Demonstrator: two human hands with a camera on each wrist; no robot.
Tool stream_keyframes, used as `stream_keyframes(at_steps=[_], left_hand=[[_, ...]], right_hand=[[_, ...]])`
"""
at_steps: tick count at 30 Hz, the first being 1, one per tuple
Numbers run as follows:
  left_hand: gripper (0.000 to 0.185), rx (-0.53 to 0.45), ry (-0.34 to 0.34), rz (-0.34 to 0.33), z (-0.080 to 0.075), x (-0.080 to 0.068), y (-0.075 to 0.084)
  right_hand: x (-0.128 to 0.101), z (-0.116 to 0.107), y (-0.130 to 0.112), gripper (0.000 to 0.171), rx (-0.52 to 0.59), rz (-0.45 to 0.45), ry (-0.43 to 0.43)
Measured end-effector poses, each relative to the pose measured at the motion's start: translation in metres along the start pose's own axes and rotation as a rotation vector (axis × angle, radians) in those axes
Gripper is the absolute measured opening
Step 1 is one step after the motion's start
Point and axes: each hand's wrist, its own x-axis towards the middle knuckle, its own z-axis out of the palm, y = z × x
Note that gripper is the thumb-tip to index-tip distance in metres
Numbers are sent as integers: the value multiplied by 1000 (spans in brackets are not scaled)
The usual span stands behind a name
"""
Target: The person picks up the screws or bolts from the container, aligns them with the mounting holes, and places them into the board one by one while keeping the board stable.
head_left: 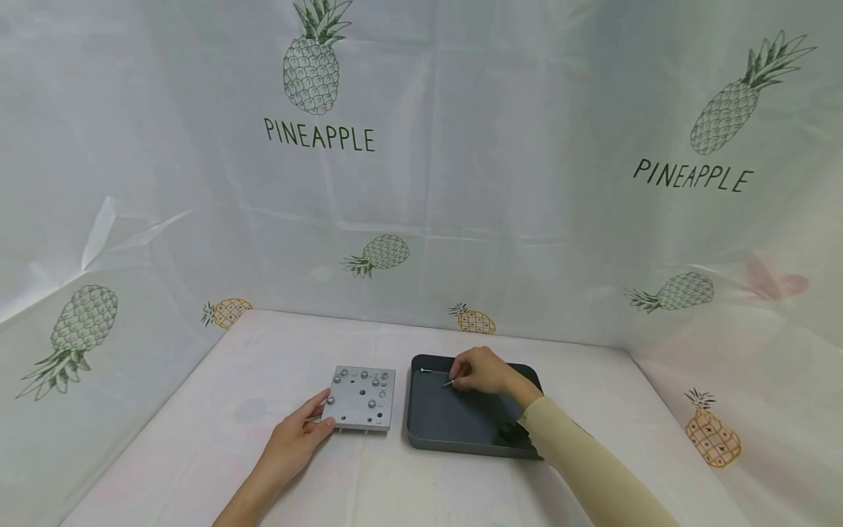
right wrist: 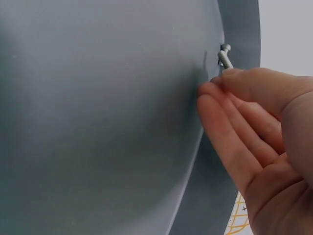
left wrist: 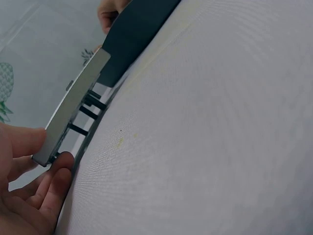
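Observation:
My left hand (head_left: pixel 294 443) grips the near left edge of a square silver metal plate (head_left: pixel 352 410), thumb and fingers on opposite faces in the left wrist view. Round screw heads and holes dot its top. Several dark shanks (left wrist: pixel 89 112) stick out underneath, and the plate is tilted in that view. Over the dark grey tray (head_left: pixel 454 417), my right hand (head_left: pixel 484 371) pinches a small metal screw (right wrist: pixel 226 60) between thumb and fingertips. Another silver screw (head_left: pixel 426 370) lies at the tray's far left corner.
A small black object (head_left: pixel 510 432) sits in the tray's near right part, beside my sleeve. The tray stands right of the plate on a white-covered table (head_left: pixel 276 351). A pineapple-printed sheet (head_left: pixel 500 219) encloses the back and sides.

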Motion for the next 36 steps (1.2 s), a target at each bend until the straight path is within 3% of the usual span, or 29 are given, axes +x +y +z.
stream_keyframes(at_steps=[15,24,36], left_hand=[[65,4,0,-3,1,1,-1],[64,6,5,-5,1,-1,0],[64,2,0,-3,0,1,-2]], right_hand=[[0,-4,-10,6,31,-78,21],[4,-2,-46,9,72,-167,27],[10,22,-99,11,164,-194,15]])
